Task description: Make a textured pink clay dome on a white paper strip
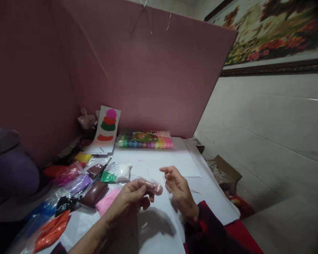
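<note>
My left hand [136, 192] is closed around a small clear plastic bag of pale pink clay [155, 187], whose crumpled end sticks out to the right. Just right of it, raised over the white paper [159, 218], is my right hand [178, 194]. Its index finger stretches to the left with the thumb apart from it, and I see nothing held there. Near my left wrist lie a pink clay bag [108, 201] and a brown clay bag [94, 194]. Beyond them are a green clay packet [108, 176] and a white clay packet [123, 173].
At the left lie an orange clay bag [51, 231], a purple bag [81, 183] and a purple rounded container [12, 169]. A painted card [107, 128] leans at the back beside a pack of colourful sticks [145, 140]. An open cardboard box [225, 171] stands off the right edge.
</note>
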{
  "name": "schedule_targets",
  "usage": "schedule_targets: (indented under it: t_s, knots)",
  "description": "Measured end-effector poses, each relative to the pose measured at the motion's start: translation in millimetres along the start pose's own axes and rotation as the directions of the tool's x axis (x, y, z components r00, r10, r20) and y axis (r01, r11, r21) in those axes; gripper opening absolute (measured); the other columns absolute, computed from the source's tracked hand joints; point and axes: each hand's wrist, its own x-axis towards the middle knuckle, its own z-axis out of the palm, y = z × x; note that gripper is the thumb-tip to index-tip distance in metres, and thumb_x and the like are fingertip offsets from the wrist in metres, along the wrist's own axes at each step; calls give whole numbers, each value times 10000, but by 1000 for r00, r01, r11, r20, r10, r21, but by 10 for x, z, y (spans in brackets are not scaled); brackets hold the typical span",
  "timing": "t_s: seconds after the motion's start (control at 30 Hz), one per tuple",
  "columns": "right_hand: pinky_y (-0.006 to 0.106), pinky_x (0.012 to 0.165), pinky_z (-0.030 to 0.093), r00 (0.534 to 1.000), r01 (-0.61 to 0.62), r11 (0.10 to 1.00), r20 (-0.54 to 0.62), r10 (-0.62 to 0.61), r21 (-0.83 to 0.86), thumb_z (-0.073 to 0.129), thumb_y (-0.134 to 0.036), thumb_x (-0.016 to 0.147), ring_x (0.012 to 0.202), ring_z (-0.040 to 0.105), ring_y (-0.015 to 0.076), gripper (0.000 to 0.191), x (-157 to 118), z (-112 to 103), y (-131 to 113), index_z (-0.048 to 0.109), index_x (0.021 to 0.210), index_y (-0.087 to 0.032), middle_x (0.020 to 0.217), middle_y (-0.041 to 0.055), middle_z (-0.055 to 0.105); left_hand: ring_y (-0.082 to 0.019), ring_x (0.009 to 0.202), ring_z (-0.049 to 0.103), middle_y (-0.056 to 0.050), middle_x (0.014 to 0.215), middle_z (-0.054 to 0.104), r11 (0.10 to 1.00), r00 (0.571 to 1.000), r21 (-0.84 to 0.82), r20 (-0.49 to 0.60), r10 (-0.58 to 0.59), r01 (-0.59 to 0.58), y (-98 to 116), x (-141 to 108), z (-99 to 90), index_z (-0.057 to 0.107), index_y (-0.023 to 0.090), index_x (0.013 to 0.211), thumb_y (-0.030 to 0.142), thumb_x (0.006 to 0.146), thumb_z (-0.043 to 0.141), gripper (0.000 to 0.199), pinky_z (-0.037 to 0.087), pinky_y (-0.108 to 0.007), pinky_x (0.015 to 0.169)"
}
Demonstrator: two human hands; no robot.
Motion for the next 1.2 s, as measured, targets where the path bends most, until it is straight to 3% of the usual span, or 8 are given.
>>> schedule_targets:
  t_s: [0.13,0.37,0.43,0.6,0.73,0.9,1.07,1.2]
  knots:
    - [334,776,475,975,221,970,-17,-224,-99,426,-275,959,906,561,182,329,-38,-37,-130,526,1267,-219,993,65,559,-155,723,553,-116,857,730,987,998,153,-41,57,-50,3,19,-13,754,149,832,367,752,710,237,348,-232,596]
    - [385,788,485,827,546,795,15,-562,-265,595,-31,828,885,592,203,322,-140,33,-218,630,1052,-260,956,46,676,-248,971,604,-79,936,749,961,985,243,-76,154,-131,-20,-10,20,778,216,880,292,723,736,179,376,-319,904]
    - [384,772,484,825,542,780,23,-564,-313,597,-28,825,873,580,200,307,-141,43,-212,641,1024,-258,933,45,661,-261,1009,604,-78,979,745,960,988,249,-52,143,-126,-30,-10,11,771,229,920,287,740,720,196,361,-349,958]
    - [368,738,481,860,439,859,-152,-486,-263,573,-58,852,846,559,190,247,-147,32,-218,650,977,-257,881,41,592,-285,1071,591,-93,1036,732,951,987,275,-39,157,-140,-41,-10,23,758,224,969,296,773,687,220,350,-390,999]
    - [369,746,471,849,509,810,16,-528,-291,593,-33,826,844,544,191,305,-140,31,-210,664,995,-276,867,30,611,-291,1041,608,-85,1013,739,948,986,288,-61,157,-133,-49,-10,34,766,230,937,321,735,724,226,376,-398,980]
    - [407,777,459,825,472,820,-166,-541,-324,581,-50,841,858,541,206,249,-134,20,-213,647,967,-254,869,42,606,-280,1060,606,-94,1035,733,933,990,342,-42,132,-110,-42,-3,28,762,224,950,341,753,711,235,369,-385,1000]
    - [380,738,477,827,525,757,24,-561,-390,590,-59,826,840,541,198,252,-125,46,-194,665,964,-256,868,41,609,-270,1096,587,-96,1095,713,975,992,192,-45,121,-110,-61,-25,78,745,227,1005,327,756,713,270,348,-384,1017]
    - [377,731,473,849,451,822,-118,-516,-347,572,-70,851,829,537,196,231,-152,57,-204,658,951,-260,840,35,569,-258,1062,605,-97,1041,732,989,993,140,-95,71,-57,-75,-31,91,750,224,981,336,754,713,256,380,-338,923]
